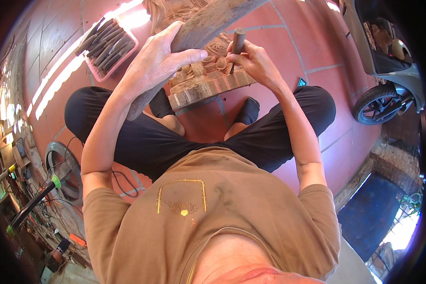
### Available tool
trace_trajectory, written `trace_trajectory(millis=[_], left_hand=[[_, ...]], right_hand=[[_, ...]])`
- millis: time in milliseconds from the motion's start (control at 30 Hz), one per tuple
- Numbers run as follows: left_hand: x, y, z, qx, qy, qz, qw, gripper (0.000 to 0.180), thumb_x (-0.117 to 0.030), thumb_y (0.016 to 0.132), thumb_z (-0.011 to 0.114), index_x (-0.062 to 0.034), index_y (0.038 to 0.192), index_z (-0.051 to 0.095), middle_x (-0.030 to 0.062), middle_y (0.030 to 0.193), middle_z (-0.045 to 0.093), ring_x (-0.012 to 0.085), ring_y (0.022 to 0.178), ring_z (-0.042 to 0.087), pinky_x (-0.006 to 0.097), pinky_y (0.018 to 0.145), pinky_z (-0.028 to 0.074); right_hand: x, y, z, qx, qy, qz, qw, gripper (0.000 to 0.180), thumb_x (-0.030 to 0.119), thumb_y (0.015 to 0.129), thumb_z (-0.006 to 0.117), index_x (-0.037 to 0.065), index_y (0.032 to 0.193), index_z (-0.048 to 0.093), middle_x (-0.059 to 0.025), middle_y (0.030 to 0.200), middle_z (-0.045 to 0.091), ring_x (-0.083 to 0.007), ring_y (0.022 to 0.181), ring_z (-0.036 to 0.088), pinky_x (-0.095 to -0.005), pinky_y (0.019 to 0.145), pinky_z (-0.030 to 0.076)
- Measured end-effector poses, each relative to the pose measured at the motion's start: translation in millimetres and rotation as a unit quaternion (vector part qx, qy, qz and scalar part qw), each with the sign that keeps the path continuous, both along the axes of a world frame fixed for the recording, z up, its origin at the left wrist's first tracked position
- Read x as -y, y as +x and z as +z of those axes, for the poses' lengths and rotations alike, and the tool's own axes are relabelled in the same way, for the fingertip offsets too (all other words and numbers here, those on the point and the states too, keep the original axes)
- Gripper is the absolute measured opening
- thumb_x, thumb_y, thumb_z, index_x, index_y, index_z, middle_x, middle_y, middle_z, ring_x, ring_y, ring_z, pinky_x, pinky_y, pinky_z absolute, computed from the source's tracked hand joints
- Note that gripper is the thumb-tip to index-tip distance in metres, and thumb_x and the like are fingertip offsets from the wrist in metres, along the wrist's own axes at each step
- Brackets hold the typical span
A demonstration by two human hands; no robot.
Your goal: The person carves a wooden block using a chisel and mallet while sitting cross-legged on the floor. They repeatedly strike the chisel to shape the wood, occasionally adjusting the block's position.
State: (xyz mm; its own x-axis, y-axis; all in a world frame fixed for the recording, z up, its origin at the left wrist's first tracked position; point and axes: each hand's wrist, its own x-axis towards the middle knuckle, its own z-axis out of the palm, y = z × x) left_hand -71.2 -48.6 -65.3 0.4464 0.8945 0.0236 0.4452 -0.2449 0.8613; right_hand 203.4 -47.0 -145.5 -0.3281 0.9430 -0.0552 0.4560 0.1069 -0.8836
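Holding chisel (238,42) near-upright over carved wood block (208,92), right hand (254,61) closes fingers round it, apparently for aim; left hand (154,59) grips wooden bar (215,22), other fingertips hidden behind. Block lies just beyond feet (249,111), likely for easy reach; tool basket (101,76) beyond left knee (78,111).

Sunlight glares off the floor (326,52) — edges bent, rim dark.

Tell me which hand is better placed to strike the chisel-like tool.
Likely the left hand: it grips the long wooden bar, while the right hand holds the chisel-like tool at the carving.
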Motion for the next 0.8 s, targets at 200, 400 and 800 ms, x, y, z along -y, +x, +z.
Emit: trace_trajectory(millis=[200, 400, 800], left_hand=[[1.8, -1.2, 14.0, 0.029, -0.078, 0.016, 0.996, 0.058, -0.037, 0.089, 0.078, 0.0057, 0.121, 0.056, 0.0159, 0.093, 0.067, 0.0208, 0.08, 0.066, 0.035, 0.073, 0.053], [8.2, 2.7, -31.3, -0.06, 0.044, -0.012, 0.997, 0.056, -0.037, 0.089, 0.076, 0.0035, 0.122, 0.055, 0.0219, 0.092, 0.067, 0.0243, 0.083, 0.067, 0.042, 0.077, 0.054], [11.9, 7.7, -11.6, 0.005, -0.018, -0.001, 1.0, 0.054, -0.038, 0.09, 0.074, 0.0055, 0.116, 0.055, 0.025, 0.093, 0.067, 0.0307, 0.086, 0.068, 0.045, 0.079, 0.052]], right_hand=[[4.7, -12.6, 9.9, 0.054, -0.016, 0.038, 0.998, 0.019, 0.013, 0.093, 0.071, 0.002, 0.108, 0.065, -0.0055, 0.091, 0.072, -0.0103, 0.081, 0.066, -0.03, 0.079, 0.054], [2.2, -12.9, 2.3, 0.061, 0.022, 0.053, 0.996, 0.021, 0.015, 0.092, 0.072, 0.003, 0.109, 0.066, -0.0051, 0.09, 0.073, -0.0114, 0.079, 0.067, -0.0298, 0.077, 0.054], [1.8, -13.0, -4.0, 0.048, 0.045, 0.043, 0.997, 0.022, 0.018, 0.09, 0.073, 0.005, 0.106, 0.065, -0.0126, 0.085, 0.071, -0.022, 0.077, 0.068, -0.0371, 0.073, 0.053]])
